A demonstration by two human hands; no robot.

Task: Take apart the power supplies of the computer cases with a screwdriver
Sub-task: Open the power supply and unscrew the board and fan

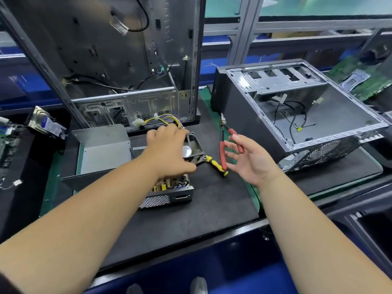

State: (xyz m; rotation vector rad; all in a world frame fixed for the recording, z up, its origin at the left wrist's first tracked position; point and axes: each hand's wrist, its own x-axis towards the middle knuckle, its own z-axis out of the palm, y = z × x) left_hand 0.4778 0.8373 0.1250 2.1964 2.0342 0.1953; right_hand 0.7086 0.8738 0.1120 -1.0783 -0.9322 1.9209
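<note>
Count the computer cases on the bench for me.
2. One case stands upright behind the opened power supply; the other lies on its side at right, open side up. More may sit outside the view.

Electronics teardown workshop: black anti-static bench mat [212,209], two stripped grey steel computer cases [297,115], loose green circuit boards [360,81], red-handled cutters [224,143], aluminium-profile racking [244,28] with blue bins behind.
</note>
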